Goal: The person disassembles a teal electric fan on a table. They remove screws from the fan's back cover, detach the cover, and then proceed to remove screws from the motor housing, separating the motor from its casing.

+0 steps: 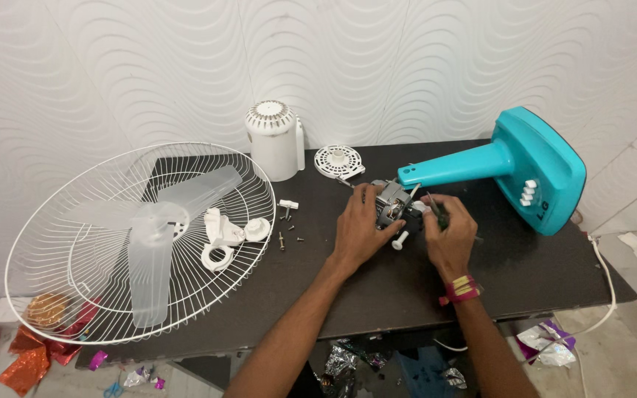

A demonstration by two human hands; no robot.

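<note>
Roughly: dark counter (377, 287), white wire fan guard (75, 243) overhanging its left edge, teal fan stand (532, 169) at right edge. Near the back-middle, left hand (359, 228) clamped on the grey fan motor (394, 205); right hand (447, 232) gripping a screwdriver (434, 210) at it.

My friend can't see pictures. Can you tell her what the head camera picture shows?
A person's left hand holds a small fan motor on a dark table while the right hand works on it with a thin tool. The teal fan stand lies to the right; a white wire guard with a clear blade, screws and white plastic parts lie left.
</note>
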